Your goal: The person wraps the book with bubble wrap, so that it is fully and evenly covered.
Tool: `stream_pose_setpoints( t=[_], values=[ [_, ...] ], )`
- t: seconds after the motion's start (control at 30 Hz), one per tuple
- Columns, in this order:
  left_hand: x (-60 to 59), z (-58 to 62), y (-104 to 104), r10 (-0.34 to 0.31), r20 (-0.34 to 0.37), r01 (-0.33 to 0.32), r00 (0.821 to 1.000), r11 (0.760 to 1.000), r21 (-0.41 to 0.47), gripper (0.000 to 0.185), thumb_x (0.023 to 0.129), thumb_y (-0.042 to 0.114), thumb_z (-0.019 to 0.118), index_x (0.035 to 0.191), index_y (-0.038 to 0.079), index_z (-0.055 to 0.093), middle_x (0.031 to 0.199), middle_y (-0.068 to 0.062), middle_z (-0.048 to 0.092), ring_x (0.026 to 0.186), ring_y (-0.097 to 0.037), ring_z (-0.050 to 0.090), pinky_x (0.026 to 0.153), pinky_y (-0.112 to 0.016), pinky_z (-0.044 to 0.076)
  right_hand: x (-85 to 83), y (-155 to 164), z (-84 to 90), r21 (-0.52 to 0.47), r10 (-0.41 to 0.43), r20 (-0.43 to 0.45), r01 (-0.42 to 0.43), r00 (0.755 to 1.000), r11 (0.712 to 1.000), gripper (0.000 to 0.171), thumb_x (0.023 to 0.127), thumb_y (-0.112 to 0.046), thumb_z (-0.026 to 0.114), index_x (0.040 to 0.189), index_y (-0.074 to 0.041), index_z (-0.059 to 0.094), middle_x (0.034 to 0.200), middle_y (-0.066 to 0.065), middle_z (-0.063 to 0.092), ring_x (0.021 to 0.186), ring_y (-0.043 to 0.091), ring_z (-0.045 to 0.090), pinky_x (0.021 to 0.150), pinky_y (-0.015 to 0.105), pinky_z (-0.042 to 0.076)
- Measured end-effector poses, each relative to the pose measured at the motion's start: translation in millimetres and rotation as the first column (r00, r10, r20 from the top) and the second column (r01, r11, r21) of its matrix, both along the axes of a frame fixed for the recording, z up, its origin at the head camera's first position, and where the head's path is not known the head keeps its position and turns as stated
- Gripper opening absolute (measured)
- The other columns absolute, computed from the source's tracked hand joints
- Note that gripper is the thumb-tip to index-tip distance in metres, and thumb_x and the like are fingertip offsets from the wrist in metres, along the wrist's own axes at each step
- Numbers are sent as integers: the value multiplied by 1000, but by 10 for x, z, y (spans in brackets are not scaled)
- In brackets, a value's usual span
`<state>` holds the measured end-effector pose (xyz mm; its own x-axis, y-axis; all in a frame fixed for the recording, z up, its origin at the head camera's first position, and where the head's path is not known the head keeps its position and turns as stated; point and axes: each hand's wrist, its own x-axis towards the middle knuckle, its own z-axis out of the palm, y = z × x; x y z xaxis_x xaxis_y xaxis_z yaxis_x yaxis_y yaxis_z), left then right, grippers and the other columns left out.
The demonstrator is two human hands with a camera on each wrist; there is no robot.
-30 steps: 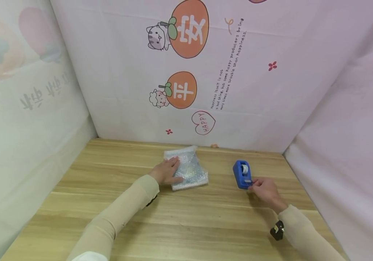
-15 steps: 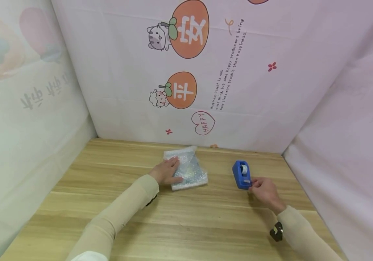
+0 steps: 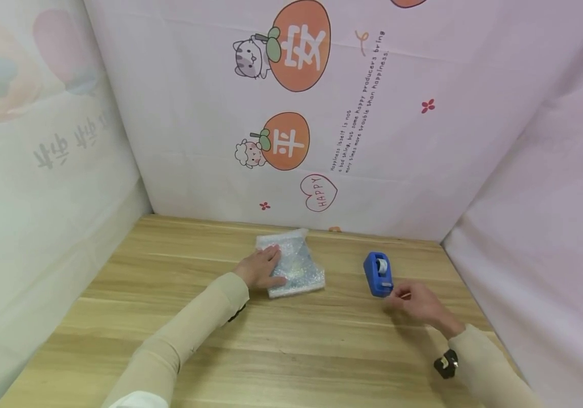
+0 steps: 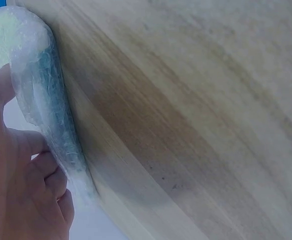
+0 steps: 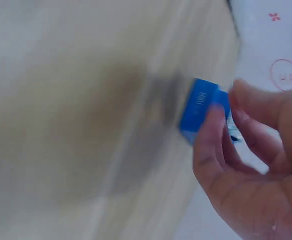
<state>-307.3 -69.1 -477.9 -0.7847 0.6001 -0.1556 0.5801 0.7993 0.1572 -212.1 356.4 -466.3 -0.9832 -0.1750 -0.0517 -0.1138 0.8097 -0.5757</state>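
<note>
Bubble-wrap parcel (image 3: 291, 269) lies flat on the pale, straight-grained wooden table (image 3: 281, 345), near its far edge under the printed pink backdrop (image 3: 424, 158); it is a soft, roughly square packet, its clear pimpled skin crinkled and shiny over something bluish inside, and in the left wrist view it shows as a puffy rounded edge (image 4: 41, 95) against the wood. The left hand (image 3: 259, 268) rests on the parcel's near-left part, fingers laid out fairly straight and flat on the wrap, pressing rather than gripping. Well to the right stands a small blue tape dispenser (image 3: 378, 274), a blocky plastic body with rounded corners and a pale roll of tape set in its top. The right hand (image 3: 418, 303) is just beside the dispenser's near end, apart from it in the head view, fingers loosely curled with thumb and forefinger drawn close together; whether they pinch a strip of tape I cannot tell, since the right wrist view is blurred. Both arms wear smooth beige sleeves (image 3: 189, 334).
</note>
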Motion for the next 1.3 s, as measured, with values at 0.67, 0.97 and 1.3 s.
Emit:
stream_pose_setpoints(
  t=[0.67, 0.97, 1.3],
  values=[
    [-10, -24, 12, 8, 0, -8, 1000, 1000, -30, 87, 108, 58, 48, 166, -2, 24, 177, -19, 20, 165, -32, 20, 136, -47, 21, -427, -1136, 258, -201, 328, 60, -311, 943, 929, 22, 111, -11, 53, 93, -1, 60, 73, -2, 50, 64, 9, 46, 59, 21, 41],
    [-13, -5, 9, 22, -11, -23, 1000, 999, -26, 87, 107, 56, 51, 165, -3, 26, 176, -20, 22, 165, -34, 22, 135, -49, 22, -662, -1542, 264, -248, 308, 46, -288, 950, 925, 23, 110, -15, 56, 98, 4, 63, 80, 9, 61, 69, 20, 53, 60, 28, 46],
    [-27, -39, 23, 30, -20, -30, 999, 999, -14, 87, 106, 57, 52, 165, -2, 28, 176, -18, 24, 164, -31, 24, 135, -47, 25, -904, -1870, 131, -250, 263, 89, -234, 961, 940, 24, 109, -15, 59, 104, 6, 69, 73, -3, 55, 67, 10, 49, 64, 23, 43]
  ],
)
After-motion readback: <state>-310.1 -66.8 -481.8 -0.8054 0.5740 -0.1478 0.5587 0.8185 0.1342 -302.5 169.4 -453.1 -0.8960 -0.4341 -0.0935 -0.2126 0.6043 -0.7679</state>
